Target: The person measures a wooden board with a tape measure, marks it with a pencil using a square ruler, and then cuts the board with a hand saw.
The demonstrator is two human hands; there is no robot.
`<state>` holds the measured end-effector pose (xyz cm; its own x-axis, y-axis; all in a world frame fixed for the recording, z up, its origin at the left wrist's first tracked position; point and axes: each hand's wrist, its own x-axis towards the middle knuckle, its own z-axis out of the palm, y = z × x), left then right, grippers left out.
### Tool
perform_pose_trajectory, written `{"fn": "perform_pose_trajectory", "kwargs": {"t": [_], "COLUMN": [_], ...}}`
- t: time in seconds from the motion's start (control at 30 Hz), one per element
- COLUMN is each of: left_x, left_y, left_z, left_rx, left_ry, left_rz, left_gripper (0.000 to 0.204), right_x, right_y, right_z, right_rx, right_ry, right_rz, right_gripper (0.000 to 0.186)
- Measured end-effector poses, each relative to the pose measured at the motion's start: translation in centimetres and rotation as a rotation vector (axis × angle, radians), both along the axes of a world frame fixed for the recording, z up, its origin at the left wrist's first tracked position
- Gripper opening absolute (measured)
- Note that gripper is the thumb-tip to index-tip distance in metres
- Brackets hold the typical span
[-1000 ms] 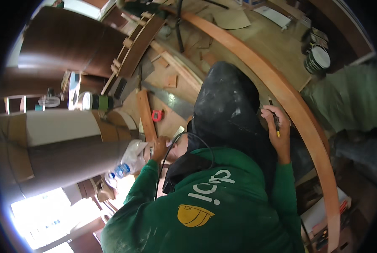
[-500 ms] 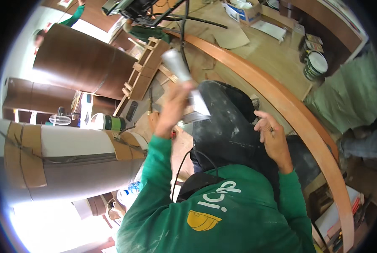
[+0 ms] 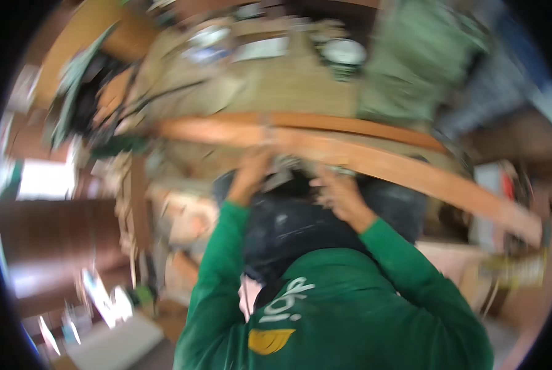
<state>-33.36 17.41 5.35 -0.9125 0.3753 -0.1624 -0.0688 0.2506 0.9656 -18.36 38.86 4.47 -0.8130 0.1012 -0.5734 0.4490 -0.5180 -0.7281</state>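
A long curved wooden strip [image 3: 374, 160] runs across in front of me, orange-brown and blurred. My left hand [image 3: 253, 169] is at its near edge, closed on a pale grey piece [image 3: 279, 179]. Part of that piece shows below the fingers, and a greyish smear crosses the strip just above them; whether it is a sheet or a blade I cannot make out. My right hand [image 3: 344, 194] is just below the strip, right of the left hand, its fingers smeared by motion. Beneath both hands are my dark, dust-marked trousers [image 3: 288, 228].
Beyond the strip stand a white-topped bucket [image 3: 344, 52] and a white flat panel [image 3: 260, 49] on brown floor covering [image 3: 313, 92]. Green-grey cloth [image 3: 405, 68] hangs at the far right. A notched wooden frame [image 3: 137, 203] and a large brown curved panel [image 3: 60, 234] stand left.
My view has swung right, so the strip now lies across in front. My left hand has come to its edge with the pale piece; my right hand has moved closer to the left.
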Motion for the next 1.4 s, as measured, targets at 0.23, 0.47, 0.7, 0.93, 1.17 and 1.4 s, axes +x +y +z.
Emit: {"fn": "perform_pose_trajectory", "kwargs": {"t": [0.23, 0.47, 0.7, 0.93, 1.17, 1.4], "left_x": [-0.7, -4.9, -12.3, -12.0, 0.4, 2.8], "left_y": [2.7, 0.2, -14.4, -6.4, 5.0, 10.4], "left_z": [0.1, -3.6, -19.0, -18.5, -14.4, -9.2], "left_rx": [0.090, -0.022, -0.245, 0.018, 0.393, 0.812], "left_ry": [-0.274, -0.017, 0.144, -0.089, 0.006, -1.032], "left_rz": [-0.028, -0.174, 0.248, 0.036, -0.061, 0.423], "left_gripper": [0.022, 0.038, 0.083, 0.084, 0.096, 0.047], "right_x": [-2.3, -1.8, -0.1, 1.2, 5.1, 5.2], "right_y": [-1.3, -3.4, -2.0, 0.6, 0.2, -0.4], "right_z": [0.7, 0.9, 1.6, 4.6, 4.0, 3.2], "right_rx": [0.141, 0.311, 0.265, 0.316, 0.325, 0.303], "right_ry": [0.114, 0.001, 0.063, 0.155, 0.136, -0.115], "right_rz": [0.199, 0.143, 0.170, 0.266, 0.018, -0.042], "right_gripper": [0.062, 0.048, 0.052, 0.047, 0.033, 0.030]}}
